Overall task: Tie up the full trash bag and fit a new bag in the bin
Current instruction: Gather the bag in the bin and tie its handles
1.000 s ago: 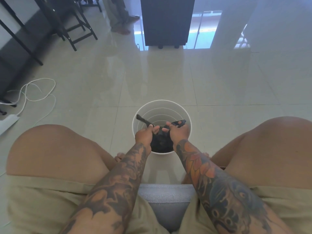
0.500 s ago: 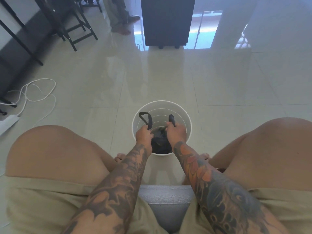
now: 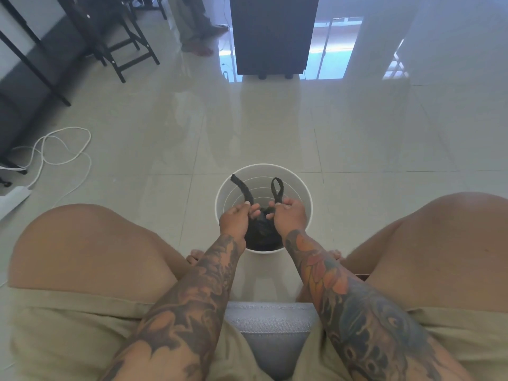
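Lower centre of frame: your left hand (image 3: 235,218) and right hand (image 3: 289,215) each pinch one handle of the black plastic trash bag (image 3: 262,232) inside the round white bin (image 3: 303,207).

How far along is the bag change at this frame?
Early. Done: the black trash bag is gathered at its neck inside the white bin. In hand: the left hand and right hand each grip a bag handle, ends sticking up; whether a knot exists is hidden. Left: lifting it out and fitting a new bag, none visible.
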